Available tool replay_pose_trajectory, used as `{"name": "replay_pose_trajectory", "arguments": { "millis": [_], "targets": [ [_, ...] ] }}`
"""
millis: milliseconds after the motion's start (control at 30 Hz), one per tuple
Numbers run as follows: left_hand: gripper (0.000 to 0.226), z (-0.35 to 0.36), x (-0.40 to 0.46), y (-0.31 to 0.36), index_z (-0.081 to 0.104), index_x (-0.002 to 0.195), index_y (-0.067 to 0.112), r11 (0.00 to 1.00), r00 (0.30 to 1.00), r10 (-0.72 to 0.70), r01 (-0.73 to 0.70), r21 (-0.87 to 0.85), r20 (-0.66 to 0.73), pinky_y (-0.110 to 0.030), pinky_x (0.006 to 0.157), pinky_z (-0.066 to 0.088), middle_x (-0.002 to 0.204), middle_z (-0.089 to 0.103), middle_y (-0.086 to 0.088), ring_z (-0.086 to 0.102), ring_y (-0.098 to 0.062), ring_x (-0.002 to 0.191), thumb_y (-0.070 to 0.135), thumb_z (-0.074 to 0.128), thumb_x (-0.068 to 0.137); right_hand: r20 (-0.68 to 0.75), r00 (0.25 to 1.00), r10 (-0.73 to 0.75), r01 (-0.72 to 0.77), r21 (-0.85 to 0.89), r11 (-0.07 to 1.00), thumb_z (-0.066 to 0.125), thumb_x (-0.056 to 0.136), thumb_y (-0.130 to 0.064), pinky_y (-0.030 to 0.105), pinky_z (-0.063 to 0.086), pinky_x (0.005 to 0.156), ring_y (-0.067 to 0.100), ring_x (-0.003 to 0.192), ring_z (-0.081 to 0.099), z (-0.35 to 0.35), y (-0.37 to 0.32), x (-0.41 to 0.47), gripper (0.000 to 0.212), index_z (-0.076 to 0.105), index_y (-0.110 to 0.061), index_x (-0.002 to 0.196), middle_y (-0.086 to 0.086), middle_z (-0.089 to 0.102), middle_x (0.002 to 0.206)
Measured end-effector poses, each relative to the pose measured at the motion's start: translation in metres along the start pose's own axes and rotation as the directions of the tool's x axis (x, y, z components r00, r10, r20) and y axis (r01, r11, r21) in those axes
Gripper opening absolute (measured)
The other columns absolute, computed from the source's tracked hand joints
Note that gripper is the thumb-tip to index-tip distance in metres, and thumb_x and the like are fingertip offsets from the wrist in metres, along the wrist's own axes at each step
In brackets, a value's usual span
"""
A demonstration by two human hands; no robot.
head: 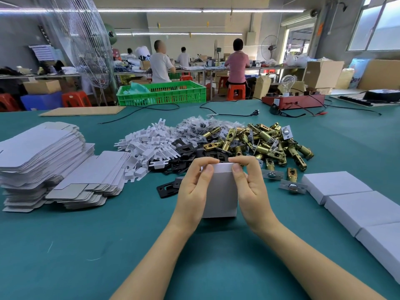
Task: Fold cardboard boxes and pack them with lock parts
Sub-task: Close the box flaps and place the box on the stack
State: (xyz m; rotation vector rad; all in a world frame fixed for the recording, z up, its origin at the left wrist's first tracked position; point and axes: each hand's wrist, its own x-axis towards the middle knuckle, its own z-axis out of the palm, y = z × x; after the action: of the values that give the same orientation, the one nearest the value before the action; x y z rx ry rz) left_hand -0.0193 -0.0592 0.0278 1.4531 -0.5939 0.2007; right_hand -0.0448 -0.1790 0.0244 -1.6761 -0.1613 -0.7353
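**Small white box held upright at the table's middle**

A small white cardboard box (219,191) stands on end on the teal felt-covered table (86,245). The left hand (193,189) and right hand (249,187) grip its sides, thumbs and forefingers pinching the top flap. Behind it lie black metal strike plates (186,152), white plastic inserts (149,144) and a heap of brass latch bolts (270,141). Stacked flat grey box blanks (41,161) sit left; closed white boxes (355,202) line the right. Beyond the table: a green plastic crate (162,93), seated workers, red stools, strip lights.
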Motion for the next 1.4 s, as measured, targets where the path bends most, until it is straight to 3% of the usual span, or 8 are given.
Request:
{"name": "replay_pose_trajectory", "arguments": {
  "millis": [233,333,500,633,867,1100,1267,1400],
  "targets": [
    [0.018,-0.001,0.000,0.000,0.065,0.098,0.026,0.998,0.999,0.042,-0.041,0.050,-0.028,-0.013,0.074,0.044,0.090,0.065,0.019,0.056,-0.003,0.082,0.026,0.047,0.094,0.020,0.999,-0.036,0.036,-0.024,0.999,0.042,0.093,-0.031,0.031,0.039,0.075,0.019,0.085,0.051,-0.002,0.004,0.001,0.014,0.053,-0.031,0.102,0.013,0.054,0.104],
    [0.019,-0.002,0.001,-0.001,0.066,0.099,0.026,0.997,0.999,0.052,-0.051,0.065,-0.016,-0.016,0.076,0.045,0.093,0.067,0.014,0.059,-0.013,0.087,0.024,0.048,0.094,0.026,0.997,-0.069,0.070,-0.049,0.996,0.041,0.095,-0.027,0.027,0.039,0.078,0.015,0.086,0.050,-0.002,0.004,0.001,0.014,0.052,-0.029,0.102,0.010,0.054,0.104],
    [0.019,-0.002,0.000,-0.004,0.064,0.097,0.034,0.996,0.998,0.061,-0.061,0.069,-0.011,-0.021,0.077,0.044,0.090,0.065,0.015,0.057,-0.013,0.086,0.026,0.048,0.095,0.030,0.994,-0.102,0.104,-0.071,0.992,0.040,0.095,-0.024,0.017,0.037,0.081,0.007,0.090,0.050,-0.003,0.005,0.001,0.013,0.050,-0.030,0.101,0.006,0.053,0.102],
    [0.025,-0.002,0.000,-0.005,0.062,0.090,0.048,0.993,0.997,0.083,-0.082,0.079,-0.007,-0.016,0.074,0.043,0.087,0.063,0.018,0.055,-0.006,0.082,0.029,0.048,0.096,0.055,0.993,-0.104,0.106,-0.046,0.993,0.040,0.095,-0.022,0.021,0.040,0.085,0.013,0.094,0.052,-0.004,0.006,0.002,0.012,0.049,-0.028,0.100,0.004,0.053,0.104],
    [0.025,-0.001,-0.003,-0.006,0.061,0.091,0.049,0.987,0.993,0.120,-0.118,0.113,-0.009,-0.013,0.071,0.042,0.087,0.063,0.022,0.055,0.000,0.080,0.029,0.047,0.097,0.077,0.982,-0.172,0.178,-0.070,0.982,0.039,0.096,-0.018,0.015,0.039,0.088,0.006,0.100,0.052,-0.005,0.010,0.001,0.016,0.046,-0.032,0.100,-0.009,0.052,0.105],
    [0.014,-0.002,-0.003,-0.012,0.064,0.100,0.025,0.982,0.989,0.145,-0.139,0.125,-0.032,-0.014,0.077,0.043,0.094,0.065,0.009,0.059,-0.004,0.086,0.026,0.050,0.096,0.092,0.985,-0.144,0.150,-0.056,0.987,0.041,0.097,-0.022,0.016,0.041,0.083,0.009,0.097,0.054,-0.004,0.012,-0.001,0.010,0.045,-0.031,0.098,-0.014,0.052,0.107],
    [0.012,-0.002,-0.005,-0.013,0.063,0.099,0.020,0.981,0.987,0.160,-0.156,0.115,-0.028,-0.012,0.076,0.044,0.096,0.065,0.003,0.060,-0.004,0.086,0.022,0.051,0.095,0.101,0.982,-0.160,0.168,-0.074,0.983,0.042,0.096,-0.021,0.011,0.040,0.077,0.002,0.089,0.053,-0.003,0.013,-0.003,0.010,0.044,-0.032,0.096,-0.007,0.053,0.108],
    [0.010,-0.003,-0.005,-0.014,0.063,0.096,0.022,0.970,0.980,0.199,-0.196,0.140,-0.007,-0.009,0.074,0.043,0.092,0.064,0.008,0.058,0.001,0.083,0.017,0.054,0.094,0.121,0.976,-0.179,0.189,-0.073,0.979,0.045,0.095,-0.018,0.012,0.041,0.076,0.001,0.086,0.053,-0.003,0.014,-0.004,0.013,0.041,-0.030,0.099,-0.008,0.051,0.107]
  ]
}}
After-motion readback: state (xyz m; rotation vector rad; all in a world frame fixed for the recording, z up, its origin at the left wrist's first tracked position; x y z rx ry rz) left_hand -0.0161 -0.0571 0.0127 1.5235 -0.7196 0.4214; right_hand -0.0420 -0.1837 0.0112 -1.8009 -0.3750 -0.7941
